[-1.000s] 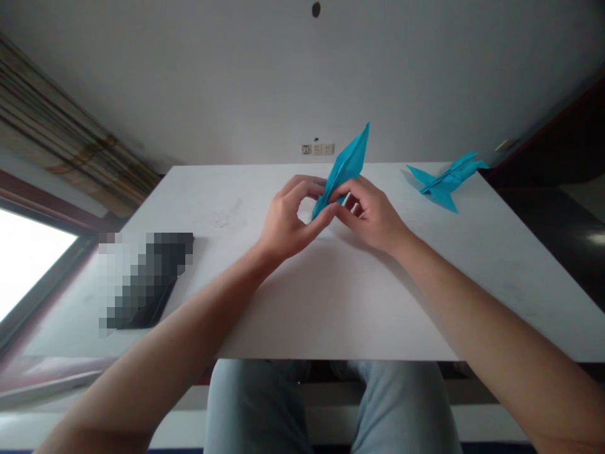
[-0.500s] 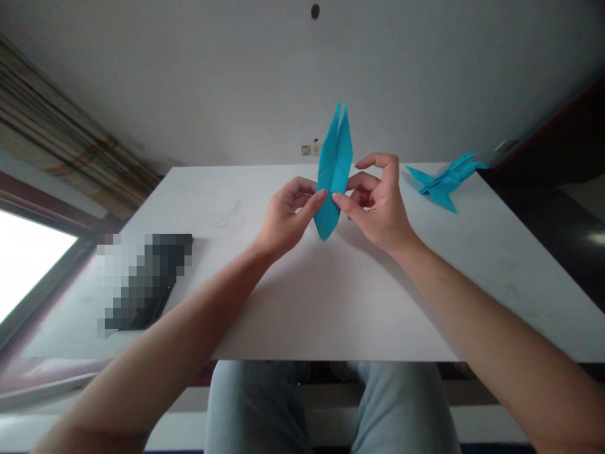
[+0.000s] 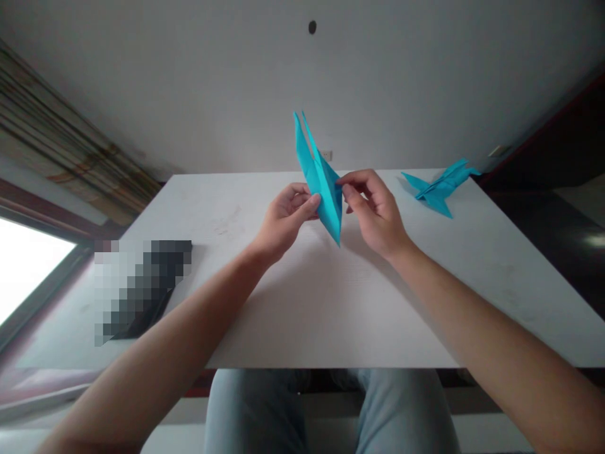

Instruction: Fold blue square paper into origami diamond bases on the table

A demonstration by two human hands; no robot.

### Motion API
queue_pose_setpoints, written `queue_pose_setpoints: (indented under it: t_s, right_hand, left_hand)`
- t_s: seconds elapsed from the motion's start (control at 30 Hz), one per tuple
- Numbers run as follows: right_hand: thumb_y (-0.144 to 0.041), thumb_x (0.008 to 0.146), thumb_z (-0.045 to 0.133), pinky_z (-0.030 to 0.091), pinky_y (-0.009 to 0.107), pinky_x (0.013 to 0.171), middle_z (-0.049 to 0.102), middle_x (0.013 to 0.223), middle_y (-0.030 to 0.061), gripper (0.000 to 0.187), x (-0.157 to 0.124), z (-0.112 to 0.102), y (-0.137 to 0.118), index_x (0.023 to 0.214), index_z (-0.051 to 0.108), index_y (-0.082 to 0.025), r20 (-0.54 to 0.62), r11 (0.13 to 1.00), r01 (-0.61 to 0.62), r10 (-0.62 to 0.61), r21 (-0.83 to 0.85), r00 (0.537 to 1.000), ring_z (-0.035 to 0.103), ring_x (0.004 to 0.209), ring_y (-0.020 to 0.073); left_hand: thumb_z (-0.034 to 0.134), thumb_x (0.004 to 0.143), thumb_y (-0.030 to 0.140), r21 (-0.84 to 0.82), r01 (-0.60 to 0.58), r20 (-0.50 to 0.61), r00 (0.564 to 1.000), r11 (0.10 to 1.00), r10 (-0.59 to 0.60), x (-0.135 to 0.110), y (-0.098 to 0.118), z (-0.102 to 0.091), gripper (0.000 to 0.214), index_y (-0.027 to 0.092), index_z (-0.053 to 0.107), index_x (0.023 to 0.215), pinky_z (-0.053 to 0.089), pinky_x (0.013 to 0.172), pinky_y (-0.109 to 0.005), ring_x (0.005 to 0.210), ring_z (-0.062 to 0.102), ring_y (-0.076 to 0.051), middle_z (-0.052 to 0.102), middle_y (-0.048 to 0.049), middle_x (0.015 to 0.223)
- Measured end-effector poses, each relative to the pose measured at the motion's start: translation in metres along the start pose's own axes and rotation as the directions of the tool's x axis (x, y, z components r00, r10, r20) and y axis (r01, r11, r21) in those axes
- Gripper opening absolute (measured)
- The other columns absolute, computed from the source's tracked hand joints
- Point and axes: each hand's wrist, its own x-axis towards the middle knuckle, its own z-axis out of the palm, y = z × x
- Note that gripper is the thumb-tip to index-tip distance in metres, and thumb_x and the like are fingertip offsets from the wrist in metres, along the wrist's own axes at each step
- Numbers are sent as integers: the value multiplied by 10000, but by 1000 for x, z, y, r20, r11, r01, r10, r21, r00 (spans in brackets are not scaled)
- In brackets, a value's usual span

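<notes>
The fingers (image 3: 354, 180) of the left hand (image 3: 286, 221) and right hand (image 3: 375, 217) pinch a narrow, pointed blue origami piece (image 3: 321, 183) above the tabletop (image 3: 331, 315), seemingly less finished than the winged blue figure (image 3: 439, 192) near its far right corner.

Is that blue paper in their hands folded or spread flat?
Folded: the blue paper shows sharp creases and two narrow points.

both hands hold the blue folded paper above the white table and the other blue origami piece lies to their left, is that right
Wrong side: in the head view, the other blue origami piece lies right of the left hand and right hand, which hold the blue folded paper.
</notes>
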Motion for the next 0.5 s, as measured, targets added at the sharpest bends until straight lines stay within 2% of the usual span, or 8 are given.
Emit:
queue_pose_setpoints:
  t_s: [0.13, 0.3, 0.4, 0.5]
  right_hand:
    - [-830, 1118, 696, 646, 341, 755, 738, 1155, 37, 562, 2, -2, 8, 1447, 623, -381, 32, 992, -69, 66, 104, 997, 764, 1080, 241]
    - [-856, 1033, 804, 610, 304, 694, 704, 1030, -20, 651, 2, 1, 16, 1414, 582, -377, 149, 962, -175, 146, 208, 978, 735, 923, 197]
    - [-810, 991, 892, 589, 299, 684, 695, 1004, -36, 678, 2, 3, 21, 1409, 582, -376, 155, 961, -152, 118, 231, 981, 690, 857, 177]
    - [-756, 1000, 913, 569, 301, 678, 689, 1024, -29, 618, 1, 3, 22, 1368, 604, -367, 135, 973, -103, 76, 208, 988, 650, 832, 172]
  left_hand:
    - [993, 913, 775, -11, 51, 49, 998, 999, -50, 0, 0, -3, 664, 281, 615, 1146, 712, 863, -368, 890, 835, -195, 860, -15, 1022]
    - [993, 912, 773, 34, 28, 65, 997, 999, -30, -3, 2, -3, 678, 335, 573, 1213, 679, 797, -367, 860, 823, -212, 863, 8, 1019]
    - [974, 949, 722, 26, 52, 102, 993, 998, -54, -4, 6, 0, 598, 316, 593, 1167, 663, 782, -346, 857, 813, -205, 843, 3, 1011]
    - [924, 980, 703, 13, 84, 90, 992, 996, -85, -6, 11, 4, 525, 282, 639, 1108, 650, 776, -323, 879, 798, -197, 811, -13, 1012]
